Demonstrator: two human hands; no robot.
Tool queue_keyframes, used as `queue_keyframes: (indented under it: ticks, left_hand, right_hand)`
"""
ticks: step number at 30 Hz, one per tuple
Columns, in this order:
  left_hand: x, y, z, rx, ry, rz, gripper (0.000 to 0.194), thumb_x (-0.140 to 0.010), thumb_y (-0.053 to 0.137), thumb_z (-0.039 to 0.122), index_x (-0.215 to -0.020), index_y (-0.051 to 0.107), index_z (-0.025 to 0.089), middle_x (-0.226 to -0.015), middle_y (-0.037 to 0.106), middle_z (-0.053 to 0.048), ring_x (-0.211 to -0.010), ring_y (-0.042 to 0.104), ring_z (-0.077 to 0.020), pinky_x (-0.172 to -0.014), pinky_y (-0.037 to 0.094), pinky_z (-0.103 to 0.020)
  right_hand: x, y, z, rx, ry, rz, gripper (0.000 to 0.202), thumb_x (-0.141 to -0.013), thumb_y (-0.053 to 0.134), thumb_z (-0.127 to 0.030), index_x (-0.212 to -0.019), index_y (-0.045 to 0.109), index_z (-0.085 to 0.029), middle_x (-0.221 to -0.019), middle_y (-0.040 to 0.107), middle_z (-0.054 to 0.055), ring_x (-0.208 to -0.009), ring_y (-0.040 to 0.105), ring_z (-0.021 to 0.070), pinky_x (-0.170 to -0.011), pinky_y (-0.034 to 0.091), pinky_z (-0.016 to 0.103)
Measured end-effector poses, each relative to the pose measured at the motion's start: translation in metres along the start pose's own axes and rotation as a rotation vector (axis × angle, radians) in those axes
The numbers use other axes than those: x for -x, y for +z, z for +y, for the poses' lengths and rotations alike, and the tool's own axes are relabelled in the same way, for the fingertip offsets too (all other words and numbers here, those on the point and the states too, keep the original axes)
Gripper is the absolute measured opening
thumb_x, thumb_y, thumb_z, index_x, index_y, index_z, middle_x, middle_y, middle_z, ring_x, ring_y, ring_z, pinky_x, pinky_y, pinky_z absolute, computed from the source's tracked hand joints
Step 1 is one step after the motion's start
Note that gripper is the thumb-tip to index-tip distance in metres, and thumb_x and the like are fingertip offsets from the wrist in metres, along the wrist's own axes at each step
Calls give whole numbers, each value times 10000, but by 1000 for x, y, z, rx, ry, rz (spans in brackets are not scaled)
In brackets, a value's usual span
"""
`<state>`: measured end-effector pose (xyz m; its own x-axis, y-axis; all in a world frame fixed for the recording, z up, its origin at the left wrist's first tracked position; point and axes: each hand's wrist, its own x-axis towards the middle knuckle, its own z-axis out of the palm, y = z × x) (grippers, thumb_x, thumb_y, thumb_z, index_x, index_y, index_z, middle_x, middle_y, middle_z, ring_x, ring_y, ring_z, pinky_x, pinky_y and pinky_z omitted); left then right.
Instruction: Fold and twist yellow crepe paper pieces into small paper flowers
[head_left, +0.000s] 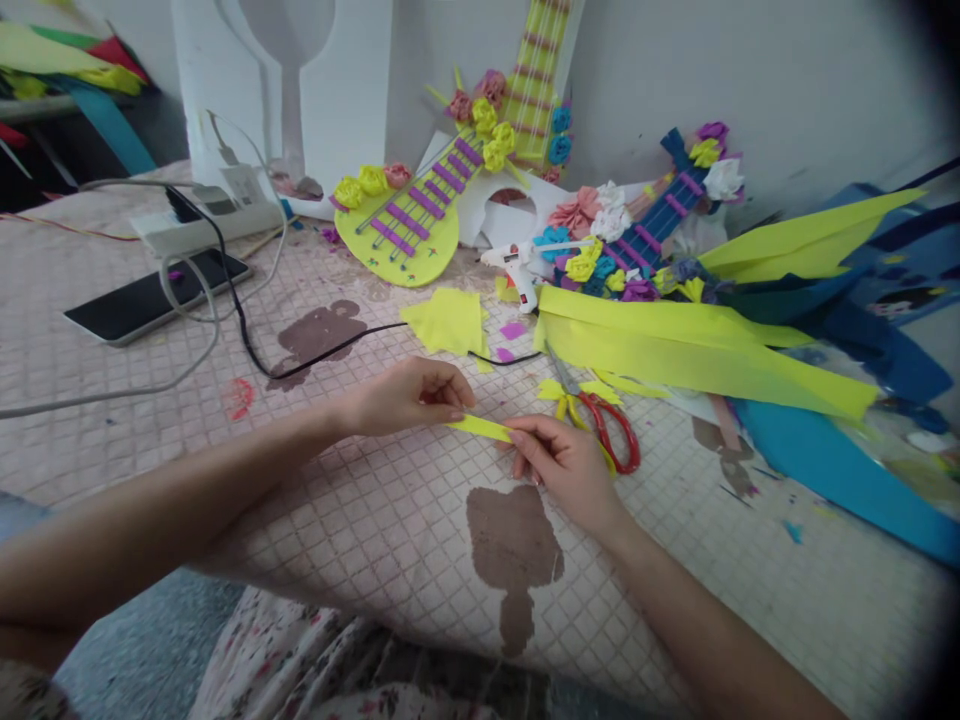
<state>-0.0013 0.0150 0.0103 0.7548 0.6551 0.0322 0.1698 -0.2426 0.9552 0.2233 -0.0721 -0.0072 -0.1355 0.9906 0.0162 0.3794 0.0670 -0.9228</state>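
Observation:
A narrow yellow paper strip (480, 428) is stretched between my two hands above the quilted cloth. My left hand (412, 398) pinches its left end between thumb and fingers. At the strip's right end, my right hand (559, 462) grips it with thumb and forefinger. Red-handled scissors (616, 440) lie just beyond my right hand, with yellow scraps around them. Past my left hand rests a yellow paper piece (446, 322). A white glue gun (519, 272) stands behind, close to long yellow crepe sheets (675, 345).
Decorated paper guitars (409, 232) lean at the back. A phone (157, 298), a power strip (206, 222) and looping cables occupy the left. Blue paper (847, 480) spreads at the right. The quilted tablecloth (337, 540) reaches the near edge.

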Motion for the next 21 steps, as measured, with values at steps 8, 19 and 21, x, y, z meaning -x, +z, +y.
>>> queue_keyframes:
  ticks: [8,19,21]
  left_hand:
    - [-1,0,7,-205,83,-162,116,-820,567,196,-785,644,117,-771,652,-44,-682,574,-103,-615,448,-189]
    - [-62,17,15,180,-81,79,127,-759,603,141,-861,678,126,-720,645,8,-640,554,-69,-649,454,-197]
    - [-83,28,19,257,-90,105,110,-742,613,111,-830,678,119,-707,637,13,-639,548,-57,-668,454,-192]
  right_hand:
    - [3,-18,-1,14,-45,90,165,-850,582,-340,-864,659,-194,-668,649,-3,-468,524,89,-456,422,225]
    - [5,-74,18,783,-69,239,330,-814,586,-386,-1098,590,-219,-965,625,73,-808,608,220,-681,481,342]
    - [7,-73,19,901,-46,221,372,-821,564,-382,-1164,546,-238,-1094,575,92,-903,603,252,-700,481,358]
